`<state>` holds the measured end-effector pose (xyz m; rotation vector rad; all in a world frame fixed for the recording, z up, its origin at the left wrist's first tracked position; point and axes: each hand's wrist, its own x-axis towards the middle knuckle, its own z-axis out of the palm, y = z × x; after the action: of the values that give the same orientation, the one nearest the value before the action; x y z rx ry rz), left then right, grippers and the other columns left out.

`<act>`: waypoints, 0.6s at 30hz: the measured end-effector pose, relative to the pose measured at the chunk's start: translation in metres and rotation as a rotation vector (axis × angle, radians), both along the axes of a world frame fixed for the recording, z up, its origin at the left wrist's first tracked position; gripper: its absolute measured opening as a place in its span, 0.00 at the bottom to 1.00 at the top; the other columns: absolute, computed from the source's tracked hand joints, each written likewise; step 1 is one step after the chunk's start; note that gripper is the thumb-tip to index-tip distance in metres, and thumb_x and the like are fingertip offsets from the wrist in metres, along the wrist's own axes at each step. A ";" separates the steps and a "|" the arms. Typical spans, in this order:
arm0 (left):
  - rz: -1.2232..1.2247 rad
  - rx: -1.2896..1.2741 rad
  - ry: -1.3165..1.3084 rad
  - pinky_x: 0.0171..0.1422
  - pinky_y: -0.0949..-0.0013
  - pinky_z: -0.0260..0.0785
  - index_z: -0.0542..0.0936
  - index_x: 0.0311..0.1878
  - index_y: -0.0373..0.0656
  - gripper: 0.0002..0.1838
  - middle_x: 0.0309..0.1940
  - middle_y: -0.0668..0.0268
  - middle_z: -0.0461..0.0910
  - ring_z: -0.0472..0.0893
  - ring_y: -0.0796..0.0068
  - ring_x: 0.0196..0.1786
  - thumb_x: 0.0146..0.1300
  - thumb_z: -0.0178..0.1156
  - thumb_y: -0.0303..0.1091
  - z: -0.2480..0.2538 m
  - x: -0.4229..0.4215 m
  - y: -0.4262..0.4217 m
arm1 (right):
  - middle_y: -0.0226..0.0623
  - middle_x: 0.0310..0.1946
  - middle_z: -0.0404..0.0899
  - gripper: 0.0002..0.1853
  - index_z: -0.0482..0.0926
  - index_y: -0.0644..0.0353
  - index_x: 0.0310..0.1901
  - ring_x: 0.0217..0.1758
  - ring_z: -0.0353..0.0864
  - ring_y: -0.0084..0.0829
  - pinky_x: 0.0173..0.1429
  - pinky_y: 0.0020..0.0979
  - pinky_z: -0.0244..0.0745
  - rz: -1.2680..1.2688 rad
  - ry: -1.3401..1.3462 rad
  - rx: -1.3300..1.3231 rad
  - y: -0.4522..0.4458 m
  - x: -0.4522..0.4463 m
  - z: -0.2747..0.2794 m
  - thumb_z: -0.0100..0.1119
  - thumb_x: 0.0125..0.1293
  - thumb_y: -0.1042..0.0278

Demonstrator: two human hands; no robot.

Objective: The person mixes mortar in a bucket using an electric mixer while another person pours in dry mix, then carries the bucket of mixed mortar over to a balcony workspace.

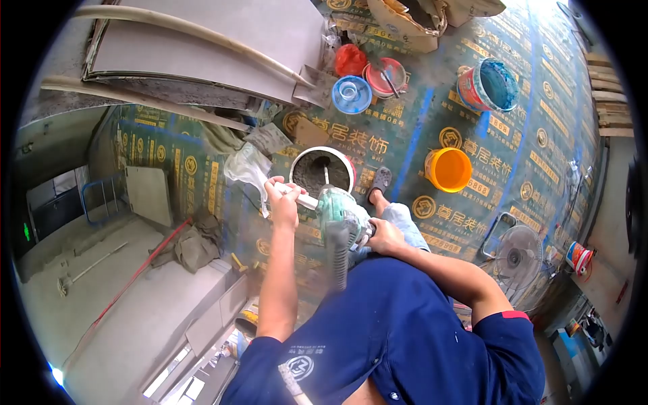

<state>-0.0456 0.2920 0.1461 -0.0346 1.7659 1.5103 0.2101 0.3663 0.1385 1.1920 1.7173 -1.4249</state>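
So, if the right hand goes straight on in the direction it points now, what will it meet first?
Most likely the green body of the mixing drill: the right hand grips the drill at its side, pointing toward that body, though exact depth is unclear.

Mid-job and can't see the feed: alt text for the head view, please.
A person's left hand and right hand grip a green power mixer, its shaft down in a bucket of grey mix. Right of it, an orange bucket, a blue-stained bucket and a fan stand on printed green floor covering.
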 end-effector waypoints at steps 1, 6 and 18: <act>0.013 0.005 -0.026 0.44 0.61 0.75 0.58 0.52 0.43 0.23 0.37 0.59 0.69 0.78 0.65 0.33 0.56 0.51 0.12 0.000 0.003 0.004 | 0.46 0.45 0.82 0.37 0.77 0.53 0.56 0.52 0.80 0.44 0.53 0.42 0.73 0.007 -0.002 -0.003 0.004 0.002 -0.002 0.70 0.45 0.42; 0.052 0.011 -0.033 0.44 0.60 0.74 0.58 0.51 0.43 0.24 0.37 0.59 0.69 0.78 0.64 0.32 0.52 0.50 0.12 -0.009 0.014 0.007 | 0.45 0.44 0.83 0.35 0.77 0.53 0.55 0.52 0.81 0.44 0.54 0.41 0.72 0.036 -0.011 -0.017 0.015 0.014 -0.003 0.70 0.46 0.41; 0.046 -0.041 -0.074 0.43 0.57 0.76 0.59 0.52 0.43 0.24 0.35 0.59 0.72 0.79 0.63 0.33 0.51 0.47 0.14 -0.004 0.012 -0.022 | 0.42 0.43 0.83 0.32 0.78 0.53 0.52 0.51 0.81 0.42 0.54 0.40 0.73 0.026 -0.012 -0.098 -0.003 0.013 0.014 0.71 0.46 0.47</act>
<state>-0.0335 0.2703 0.1418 -0.1512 1.7477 1.4861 0.2227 0.3628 0.1525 1.1194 1.6301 -1.4659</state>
